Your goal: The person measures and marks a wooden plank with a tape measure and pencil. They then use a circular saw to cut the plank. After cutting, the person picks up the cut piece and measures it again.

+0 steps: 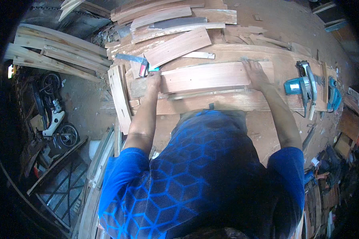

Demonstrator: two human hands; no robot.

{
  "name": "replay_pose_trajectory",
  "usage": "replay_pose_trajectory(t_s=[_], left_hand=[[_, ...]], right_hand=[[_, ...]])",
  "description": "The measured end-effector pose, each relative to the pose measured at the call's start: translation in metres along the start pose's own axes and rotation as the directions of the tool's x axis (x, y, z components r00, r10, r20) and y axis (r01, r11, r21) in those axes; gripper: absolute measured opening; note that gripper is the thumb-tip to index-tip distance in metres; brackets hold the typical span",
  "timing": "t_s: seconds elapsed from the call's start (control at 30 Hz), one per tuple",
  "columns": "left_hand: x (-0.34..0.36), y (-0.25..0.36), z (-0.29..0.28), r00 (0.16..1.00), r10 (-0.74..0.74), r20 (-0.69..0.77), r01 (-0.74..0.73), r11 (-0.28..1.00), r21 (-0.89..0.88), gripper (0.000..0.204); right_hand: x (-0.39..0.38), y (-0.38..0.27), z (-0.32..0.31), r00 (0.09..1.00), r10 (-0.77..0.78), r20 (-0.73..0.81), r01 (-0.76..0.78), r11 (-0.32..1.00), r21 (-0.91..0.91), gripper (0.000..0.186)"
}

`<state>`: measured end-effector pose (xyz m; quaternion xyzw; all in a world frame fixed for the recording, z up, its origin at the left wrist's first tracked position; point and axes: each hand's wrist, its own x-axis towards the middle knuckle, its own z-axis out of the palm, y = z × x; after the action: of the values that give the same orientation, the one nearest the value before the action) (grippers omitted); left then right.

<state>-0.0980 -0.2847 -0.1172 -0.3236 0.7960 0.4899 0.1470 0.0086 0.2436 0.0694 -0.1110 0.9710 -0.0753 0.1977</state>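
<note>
A pale reddish plank (201, 79) with small dark holes lies crosswise on the worn wooden workbench (207, 105). My left hand (154, 79) grips its left end, fingers closed round it. At the right end, my right hand (256, 75) holds it with fingers over the far edge. Just beyond my left hand are a metal square (127, 56) and a red-and-black tool (143, 68). Another pale board (177, 46) lies angled behind the held plank.
A teal circular saw (294, 87) and another teal power tool (333, 93) sit at the bench's right. Loose boards (64, 53) are stacked at the back left, above a motorbike (52, 119). A long board (119, 97) rests along the bench's left end. Scrap (327, 187) piles up at lower right.
</note>
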Motion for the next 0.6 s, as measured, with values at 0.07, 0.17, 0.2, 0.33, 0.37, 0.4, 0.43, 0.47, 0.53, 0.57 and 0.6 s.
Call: replay_pose_trajectory(t_s=[0.07, 0.17, 0.2, 0.33, 0.37, 0.4, 0.43, 0.47, 0.53, 0.57, 0.6], left_hand=[[-0.003, -0.004, 0.008, 0.985, 0.017, -0.173, -0.015, 1.000, 0.011, 0.054], [-0.012, -0.010, 0.005, 0.979, 0.003, -0.202, 0.011, 0.998, 0.069, 0.062], [-0.017, -0.012, 0.001, 0.985, -0.009, -0.172, 0.026, 0.995, 0.095, 0.066], [-0.046, 0.018, 0.012, 1.000, 0.020, -0.017, -0.015, 0.965, 0.260, 0.082], [-0.048, 0.018, 0.011, 0.998, 0.034, -0.048, -0.017, 0.953, 0.304, 0.082], [-0.045, 0.013, 0.007, 0.996, 0.049, -0.078, -0.019, 0.938, 0.346, 0.082], [-0.041, 0.011, 0.003, 0.992, 0.069, -0.102, -0.024, 0.922, 0.387, 0.083], [-0.037, 0.011, -0.002, 0.998, 0.032, -0.061, -0.004, 0.910, 0.415, 0.083], [-0.037, 0.010, -0.002, 1.000, -0.012, -0.004, 0.013, 0.897, 0.442, 0.084], [-0.040, 0.009, -0.002, 1.000, -0.022, -0.004, 0.022, 0.896, 0.443, 0.084], [-0.045, 0.013, 0.005, 0.999, -0.034, 0.019, 0.023, 0.910, 0.414, 0.084]], right_hand=[[-0.002, 0.004, 0.003, 1.000, -0.004, -0.007, 0.004, 1.000, -0.009, 0.124], [-0.001, 0.007, 0.003, 1.000, -0.017, -0.014, 0.017, 0.999, 0.031, 0.122], [-0.001, 0.006, 0.002, 0.999, -0.029, -0.031, 0.031, 0.998, 0.046, 0.122], [-0.008, 0.013, 0.007, 0.999, -0.004, -0.046, 0.006, 0.999, 0.046, 0.122], [-0.007, 0.014, 0.010, 0.999, 0.000, -0.044, 0.002, 0.999, 0.044, 0.122], [-0.006, 0.014, 0.010, 0.999, -0.015, -0.036, 0.017, 0.999, 0.049, 0.121], [-0.004, 0.012, 0.008, 0.999, -0.025, -0.028, 0.027, 0.998, 0.052, 0.121], [-0.003, 0.012, 0.007, 1.000, -0.024, -0.020, 0.025, 0.998, 0.050, 0.121], [-0.003, 0.020, 0.016, 1.000, -0.028, -0.001, 0.028, 0.998, 0.063, 0.119], [-0.005, 0.022, 0.022, 1.000, -0.017, -0.018, 0.018, 0.998, 0.061, 0.118], [-0.009, 0.023, 0.026, 0.999, -0.001, -0.035, 0.003, 0.998, 0.061, 0.116]])
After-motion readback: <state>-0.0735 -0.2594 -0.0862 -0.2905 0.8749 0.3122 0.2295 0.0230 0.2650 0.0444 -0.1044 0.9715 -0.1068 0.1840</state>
